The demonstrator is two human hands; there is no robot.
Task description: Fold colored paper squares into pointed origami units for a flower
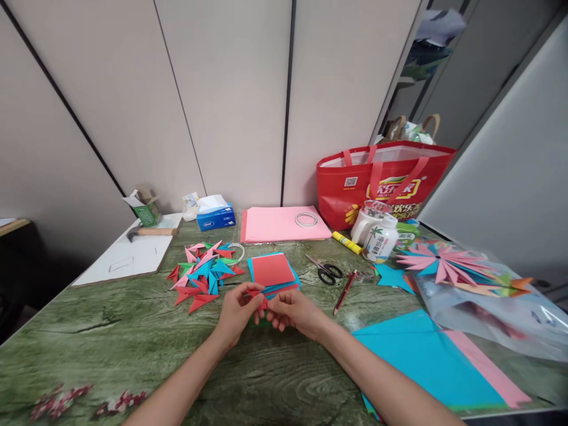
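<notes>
My left hand (239, 312) and my right hand (299, 310) meet at the middle of the table, fingertips almost together. Between them they pinch a small piece of folded red paper (262, 300), partly covered by the fingers. Some green shows just below the fingers; I cannot make out what it is. Right behind the hands lies a stack of square paper (274, 270), red on top with blue sheets beneath. To the left is a heap of pointed folded paper pieces (206, 277) in red, pink, blue and green.
Scissors (328, 273) and a dark red pen (345, 292) lie to the right. Behind are pink sheets (270, 225), a tissue box (216, 218), a glue stick (347, 242), a white jar (380, 239) and a red bag (341, 189). A hammer (153, 232) rests on a white board. Blue sheets (426, 361) lie front right.
</notes>
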